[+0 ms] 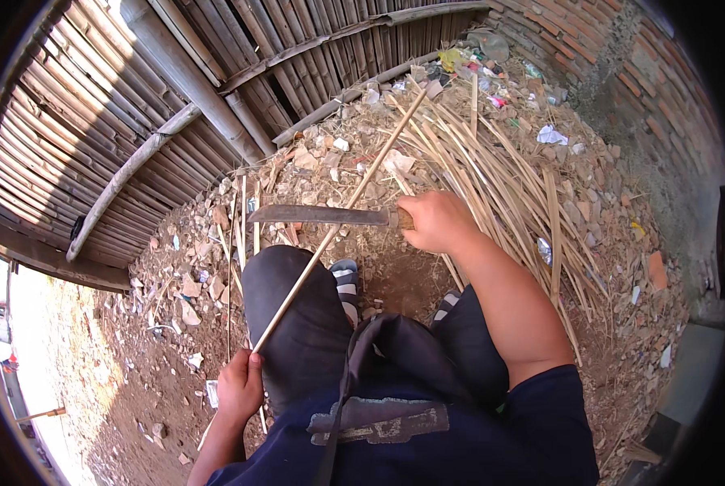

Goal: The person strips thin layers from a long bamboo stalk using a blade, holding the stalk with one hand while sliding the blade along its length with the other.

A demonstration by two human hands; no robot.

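Observation:
My right hand (pixel 434 220) grips the wooden handle of a long dark knife (pixel 318 215), whose blade points left and lies across a thin bamboo strip (pixel 354 194). That strip runs from my left hand (pixel 239 387) at the lower left, over my raised left knee (pixel 285 292) in dark trousers, up to the right toward the rubble. My left hand is closed around the strip's near end beside my thigh. The blade meets the strip just beyond the knee.
A heap of split bamboo strips (pixel 492 162) lies ahead on the right over rubble and litter. A bamboo fence (pixel 176 89) rises at the left and back, a brick wall (pixel 622 65) at the right. My striped sandals (pixel 346 279) rest on bare earth.

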